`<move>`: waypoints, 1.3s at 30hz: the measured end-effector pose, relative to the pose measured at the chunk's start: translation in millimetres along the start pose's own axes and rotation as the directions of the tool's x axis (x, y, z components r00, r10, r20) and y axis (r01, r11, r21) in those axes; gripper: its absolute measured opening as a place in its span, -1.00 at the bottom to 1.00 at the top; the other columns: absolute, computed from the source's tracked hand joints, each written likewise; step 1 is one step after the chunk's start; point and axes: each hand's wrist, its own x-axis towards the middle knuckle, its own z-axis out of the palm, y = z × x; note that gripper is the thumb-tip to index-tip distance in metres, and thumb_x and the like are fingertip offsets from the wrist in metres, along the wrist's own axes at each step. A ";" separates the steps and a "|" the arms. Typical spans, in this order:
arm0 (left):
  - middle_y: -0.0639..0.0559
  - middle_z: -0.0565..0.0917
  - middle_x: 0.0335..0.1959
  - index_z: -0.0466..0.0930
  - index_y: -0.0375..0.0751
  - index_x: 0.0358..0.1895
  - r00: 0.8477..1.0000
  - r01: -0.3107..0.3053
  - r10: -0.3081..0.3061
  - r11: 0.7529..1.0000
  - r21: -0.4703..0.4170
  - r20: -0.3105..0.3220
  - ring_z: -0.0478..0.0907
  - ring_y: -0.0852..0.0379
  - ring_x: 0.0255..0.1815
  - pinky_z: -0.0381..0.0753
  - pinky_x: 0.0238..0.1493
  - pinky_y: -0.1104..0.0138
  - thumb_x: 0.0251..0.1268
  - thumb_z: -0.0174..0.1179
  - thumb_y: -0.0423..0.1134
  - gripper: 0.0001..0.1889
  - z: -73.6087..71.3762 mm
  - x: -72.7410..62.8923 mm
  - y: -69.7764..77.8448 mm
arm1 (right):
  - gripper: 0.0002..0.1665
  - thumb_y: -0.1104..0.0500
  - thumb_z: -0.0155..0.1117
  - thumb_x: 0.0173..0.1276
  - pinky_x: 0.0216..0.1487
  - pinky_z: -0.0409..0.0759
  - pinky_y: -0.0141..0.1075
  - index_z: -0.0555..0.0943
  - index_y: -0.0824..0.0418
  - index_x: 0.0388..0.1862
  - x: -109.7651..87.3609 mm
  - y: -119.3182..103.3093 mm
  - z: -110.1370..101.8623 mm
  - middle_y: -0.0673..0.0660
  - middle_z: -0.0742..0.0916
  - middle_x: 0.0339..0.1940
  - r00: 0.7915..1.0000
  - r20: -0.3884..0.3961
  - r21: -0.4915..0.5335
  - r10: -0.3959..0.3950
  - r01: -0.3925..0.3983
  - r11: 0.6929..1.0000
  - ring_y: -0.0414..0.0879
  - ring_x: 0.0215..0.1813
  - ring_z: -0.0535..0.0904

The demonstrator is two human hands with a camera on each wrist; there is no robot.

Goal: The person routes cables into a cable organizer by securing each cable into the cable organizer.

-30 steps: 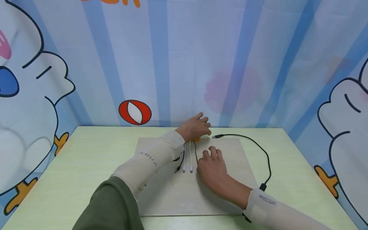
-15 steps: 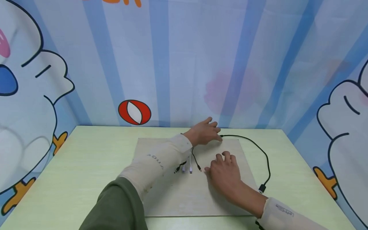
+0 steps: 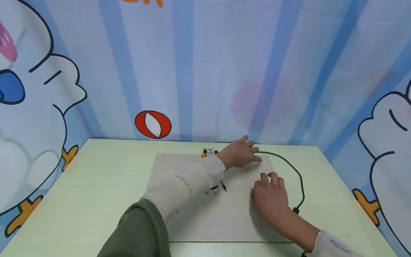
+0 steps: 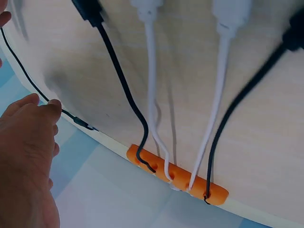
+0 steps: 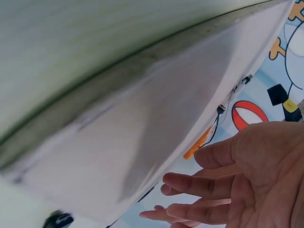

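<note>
My left hand (image 3: 242, 152) reaches over the back of a pale board, fingers spread. Its fingertips are right at the loose black USB cable (image 3: 293, 167), near that cable's small plug (image 4: 81, 122) in the left wrist view. My right hand (image 3: 271, 191) hovers over the board's right side, fingers loosely bent and nothing in them; the right wrist view shows its palm (image 5: 266, 175). An orange cable holder (image 4: 180, 178) sits at the board's back edge. Two black cables and two white cables run through it, and my left forearm partly covers them in the head view.
The pale board (image 3: 221, 221) lies on a light green table (image 3: 112, 189). The loose cable's larger black plug (image 3: 296, 210) rests right of the board, beside my right wrist. A blue striped cloth backdrop (image 3: 212, 71) stands behind the table.
My left hand has moved right along the back edge to the loose cable's end. My right hand has moved right, away from the hanging cable plugs.
</note>
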 end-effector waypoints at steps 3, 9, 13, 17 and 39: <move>0.24 0.56 0.59 0.37 0.51 0.69 1.000 -0.002 0.002 1.000 0.001 -0.027 0.45 0.08 0.61 0.32 0.74 0.02 0.90 -0.02 0.09 -0.53 -1.9 3.3 5.7 | -0.72 0.13 0.57 0.46 0.22 0.55 0.25 0.77 0.33 -0.34 -4.8 9.4 -1.9 0.39 0.77 0.10 1.000 0.015 0.010 0.020 -0.020 1.000 0.39 0.27 0.56; 0.23 0.58 0.57 0.37 0.45 0.66 0.999 0.003 -0.003 1.000 0.005 -0.046 0.48 0.07 0.57 0.36 0.70 0.03 0.89 -0.04 0.14 -0.56 -7.7 10.2 15.6 | -0.74 0.17 0.50 0.49 0.38 0.45 0.35 0.75 0.36 -0.32 -12.4 25.5 -3.3 0.45 0.75 0.18 0.994 0.078 0.043 0.071 -0.075 0.996 0.50 0.41 0.48; 0.23 0.56 0.59 0.33 0.46 0.68 1.000 0.003 -0.003 1.000 -0.002 -0.028 0.45 0.05 0.62 0.33 0.72 0.02 0.89 -0.05 0.15 -0.54 -11.0 16.9 20.9 | -0.74 0.18 0.45 0.50 0.39 0.41 0.37 0.73 0.38 -0.33 -18.0 34.3 -1.9 0.47 0.75 0.17 0.990 0.105 0.034 0.098 -0.102 0.994 0.53 0.43 0.46; 0.24 0.53 0.63 0.30 0.47 0.71 1.000 -0.003 0.003 1.000 -0.028 -0.007 0.43 0.04 0.65 0.28 0.75 0.00 0.89 -0.04 0.14 -0.51 -13.5 23.1 26.5 | -0.73 0.21 0.41 0.50 0.40 0.39 0.41 0.71 0.38 -0.37 -23.2 42.4 -0.7 0.51 0.74 0.18 0.984 0.124 0.033 0.126 -0.131 0.991 0.58 0.46 0.43; 0.28 0.49 0.66 0.24 0.51 0.74 0.999 -0.034 0.032 0.999 -0.033 -0.044 0.42 0.11 0.66 0.28 0.76 0.07 0.91 -0.08 0.13 -0.50 -23.2 36.2 50.0 | -0.78 0.29 0.28 0.52 0.29 0.21 0.74 0.67 0.29 -0.39 -38.8 81.9 -2.7 0.58 0.64 0.01 0.921 0.316 0.070 0.228 -0.262 0.962 0.79 0.50 0.21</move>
